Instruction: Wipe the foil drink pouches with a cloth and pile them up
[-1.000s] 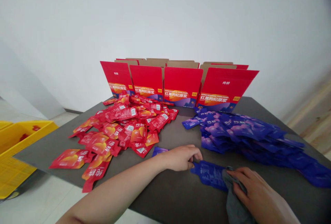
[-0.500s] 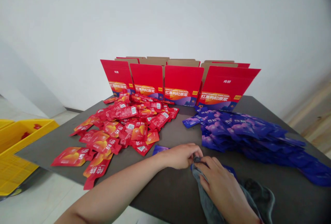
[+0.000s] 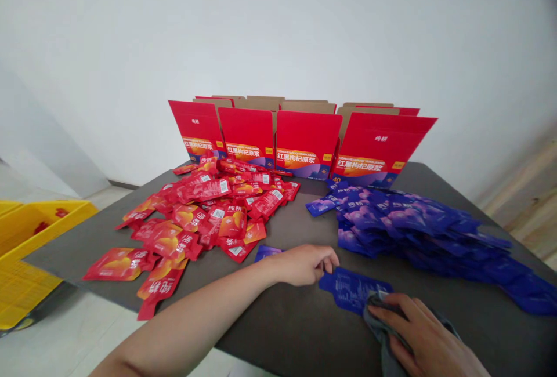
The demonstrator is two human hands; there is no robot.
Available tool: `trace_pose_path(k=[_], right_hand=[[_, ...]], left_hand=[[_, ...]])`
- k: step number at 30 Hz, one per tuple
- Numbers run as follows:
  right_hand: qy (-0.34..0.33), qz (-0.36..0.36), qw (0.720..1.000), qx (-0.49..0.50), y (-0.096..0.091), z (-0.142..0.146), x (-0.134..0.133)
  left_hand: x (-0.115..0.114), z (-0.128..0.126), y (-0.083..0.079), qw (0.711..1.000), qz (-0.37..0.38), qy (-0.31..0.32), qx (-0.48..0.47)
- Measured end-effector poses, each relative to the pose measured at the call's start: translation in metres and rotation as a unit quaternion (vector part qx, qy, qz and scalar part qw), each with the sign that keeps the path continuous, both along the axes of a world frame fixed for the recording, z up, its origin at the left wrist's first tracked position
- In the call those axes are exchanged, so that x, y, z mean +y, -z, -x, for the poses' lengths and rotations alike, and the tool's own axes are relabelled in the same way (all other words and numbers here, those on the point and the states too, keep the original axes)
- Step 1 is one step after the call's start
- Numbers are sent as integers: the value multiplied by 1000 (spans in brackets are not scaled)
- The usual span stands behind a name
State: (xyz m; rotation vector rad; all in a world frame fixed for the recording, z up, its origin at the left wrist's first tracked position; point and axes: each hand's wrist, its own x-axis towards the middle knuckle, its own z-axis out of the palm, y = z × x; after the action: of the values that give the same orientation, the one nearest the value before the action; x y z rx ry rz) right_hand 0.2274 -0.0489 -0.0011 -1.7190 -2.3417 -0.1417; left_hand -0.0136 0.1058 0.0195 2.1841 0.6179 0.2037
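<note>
A blue pouch (image 3: 351, 289) lies with its printed side up on the dark table, spout end toward my left hand. My left hand (image 3: 310, 264) is closed, its fingers pinching that spout end. Bunched under my right hand (image 3: 420, 330) is a grey cloth (image 3: 383, 330), pressed on the pouch's far right end. Another blue pouch (image 3: 267, 251) pokes out behind my left wrist, partly hidden by it.
A heap of red pouches (image 3: 209, 209) covers the table's left side; blue pouches (image 3: 404, 220) are piled on the right. Open red cartons (image 3: 308, 139) stand in a row at the back. Beyond the left edge are yellow bins (image 3: 47, 238).
My right hand has slid the grey cloth rightward and toward me along the pouch, uncovering its printed face. My left hand has stayed at the spout end.
</note>
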Motion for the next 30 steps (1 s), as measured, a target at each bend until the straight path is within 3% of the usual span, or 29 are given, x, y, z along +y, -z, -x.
trace_pose_path(k=[3, 6, 15, 23, 27, 30], right_hand=[[60, -19, 998, 8, 5, -25, -4], [119, -24, 992, 26, 3, -32, 1], [93, 27, 993, 68, -13, 25, 37], [149, 42, 985, 80, 2, -23, 27], [166, 43, 980, 100, 9, -31, 24], [168, 31, 980, 101, 13, -27, 27]], left_hand=[[-1, 0, -2, 1000, -7, 5, 11], [-2, 1, -1, 1000, -16, 2, 10], [-4, 2, -1, 999, -33, -11, -7], [0, 1, 0, 1000, -4, -18, 14], [5, -10, -14, 995, 26, -28, 95], [7, -25, -27, 984, -17, -42, 173]])
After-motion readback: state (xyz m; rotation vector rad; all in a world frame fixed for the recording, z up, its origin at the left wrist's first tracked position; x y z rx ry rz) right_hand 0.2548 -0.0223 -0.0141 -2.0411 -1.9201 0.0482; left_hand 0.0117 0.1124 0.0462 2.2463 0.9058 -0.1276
